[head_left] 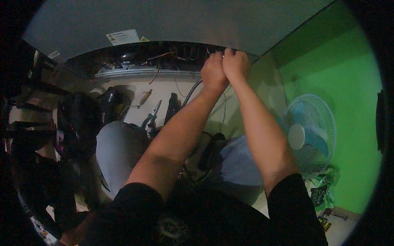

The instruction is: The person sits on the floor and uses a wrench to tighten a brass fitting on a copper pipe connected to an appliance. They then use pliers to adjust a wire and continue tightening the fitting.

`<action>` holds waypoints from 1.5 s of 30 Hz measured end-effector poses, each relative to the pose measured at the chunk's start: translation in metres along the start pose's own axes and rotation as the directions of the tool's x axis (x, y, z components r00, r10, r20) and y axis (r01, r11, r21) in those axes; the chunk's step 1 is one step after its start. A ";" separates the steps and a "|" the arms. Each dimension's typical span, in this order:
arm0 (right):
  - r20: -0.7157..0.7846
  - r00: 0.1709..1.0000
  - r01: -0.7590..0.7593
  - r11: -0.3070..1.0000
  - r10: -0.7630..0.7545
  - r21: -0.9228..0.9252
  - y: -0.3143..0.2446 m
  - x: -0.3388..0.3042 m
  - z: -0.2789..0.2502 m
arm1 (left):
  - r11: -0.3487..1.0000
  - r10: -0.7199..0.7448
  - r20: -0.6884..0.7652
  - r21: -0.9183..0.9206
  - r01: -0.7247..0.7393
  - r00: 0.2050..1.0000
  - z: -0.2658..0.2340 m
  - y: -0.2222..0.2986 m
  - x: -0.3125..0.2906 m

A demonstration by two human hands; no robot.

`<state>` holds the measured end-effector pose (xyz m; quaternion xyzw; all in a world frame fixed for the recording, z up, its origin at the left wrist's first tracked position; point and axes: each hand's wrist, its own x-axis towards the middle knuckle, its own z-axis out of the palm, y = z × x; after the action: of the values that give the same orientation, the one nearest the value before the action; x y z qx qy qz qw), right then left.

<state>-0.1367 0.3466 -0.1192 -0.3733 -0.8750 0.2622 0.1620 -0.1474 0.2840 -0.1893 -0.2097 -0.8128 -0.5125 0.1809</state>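
Both my arms stretch forward to the right end of a low, dark opening (139,55) along the bottom of a large grey appliance (180,20). My left hand (214,73) and my right hand (237,64) are side by side, touching, with fingers curled closed at the opening's edge. Whatever they grip is hidden behind the fingers. Thin copper-coloured tubes (164,54) and loose wires show inside the opening, left of my hands. A dark cable (191,92) runs down from near my left wrist to the floor.
Pliers (152,114) and a brown-handled tool (145,97) lie on the pale floor between my knees and the appliance. A fan with blue blades (320,141) stands at right by a green wall (353,123). Dark bags or cloth (78,119) crowd the left.
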 end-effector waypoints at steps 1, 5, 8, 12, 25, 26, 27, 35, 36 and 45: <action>0.020 1.000 0.002 1.000 -0.002 -0.005 0.001 0.001 0.001 | 0.999 -0.042 0.055 0.010 0.042 0.998 0.000 0.001 0.001; -0.012 0.998 0.063 0.998 -0.063 0.031 0.014 0.010 0.003 | 0.974 -0.226 0.132 0.033 0.224 0.965 -0.002 0.006 0.011; -0.019 0.992 0.129 0.983 -0.128 0.132 0.030 0.017 0.003 | 0.966 -0.249 0.093 0.096 0.241 0.964 0.000 0.010 0.017; 0.196 0.979 -0.035 0.888 -0.063 0.458 0.043 0.016 -0.003 | 0.971 -0.240 0.065 0.033 0.238 0.969 0.002 0.011 0.014; 0.052 0.994 -0.110 0.915 0.097 0.389 0.053 0.012 0.008 | 0.912 -0.292 0.299 -0.200 0.359 0.909 0.002 -0.022 0.033; -0.071 0.997 0.030 0.975 -0.015 0.220 0.052 0.008 0.006 | 0.889 -0.300 0.341 -0.238 0.391 0.891 0.001 -0.024 0.034; -0.151 0.979 0.142 0.989 -0.136 0.031 0.049 0.006 0.005 | 0.885 -0.301 0.336 -0.250 0.393 0.892 0.002 -0.024 0.035; -0.045 0.998 0.054 0.998 -0.053 0.011 0.029 0.007 0.003 | 0.941 -0.262 0.233 -0.152 0.301 0.937 -0.004 -0.013 0.031; 0.000 1.000 0.031 0.999 -0.031 -0.010 0.026 0.009 0.005 | 0.948 -0.253 0.222 -0.140 0.287 0.942 -0.006 -0.011 0.030; 0.531 0.821 -0.542 0.583 0.211 0.605 0.022 0.020 -0.008 | 0.932 -0.322 0.287 -0.070 0.355 0.902 -0.012 -0.007 0.032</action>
<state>-0.1334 0.3771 -0.1239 -0.3945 -0.6044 0.6902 0.0527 -0.1768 0.2751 -0.1734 -0.1435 -0.8214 -0.5508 -0.0368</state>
